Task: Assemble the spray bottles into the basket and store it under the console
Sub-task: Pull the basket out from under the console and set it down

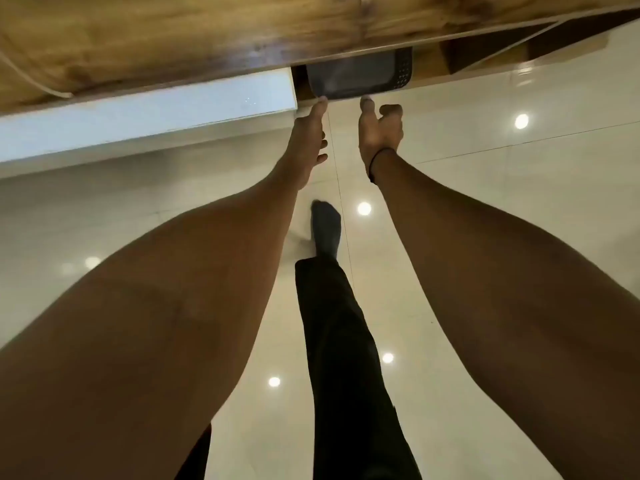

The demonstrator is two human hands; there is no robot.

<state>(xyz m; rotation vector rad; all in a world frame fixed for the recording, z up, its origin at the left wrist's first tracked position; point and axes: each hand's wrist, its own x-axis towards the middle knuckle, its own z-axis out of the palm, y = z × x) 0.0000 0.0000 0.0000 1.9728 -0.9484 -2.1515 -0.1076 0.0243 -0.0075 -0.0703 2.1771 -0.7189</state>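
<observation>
Your fingers (320, 103) on the left hand (308, 140) are reaching straight out, pressed loosely together, and their tips are touching the near left corner of the dark basket (360, 76) in the upper middle of the frame. The lower fingers of that hand are curling a little below the palm and holding nothing. On your right hand (379, 131), one finger is stretching forward and meeting the basket's near rim just right of centre, while the remaining fingers are bending back toward the palm; whether they are gripping anything cannot be told from this angle. A thin dark band is sitting around your right wrist.

The basket is lying on the floor, tucked beneath the wooden console (207, 36) that is running across the top of the frame, so only its near wall and a perforated right side are showing. What it is holding is hidden by the console top. To the left of the basket a white panel (145, 112) is stretching toward the left edge of the frame under the wood.

Both of your forearms are extending from the lower corners toward the upper middle. Between them your dark trouser leg and socked foot (325, 230) are standing on the glossy pale tiled floor (502, 209), which is reflecting round ceiling lights.
</observation>
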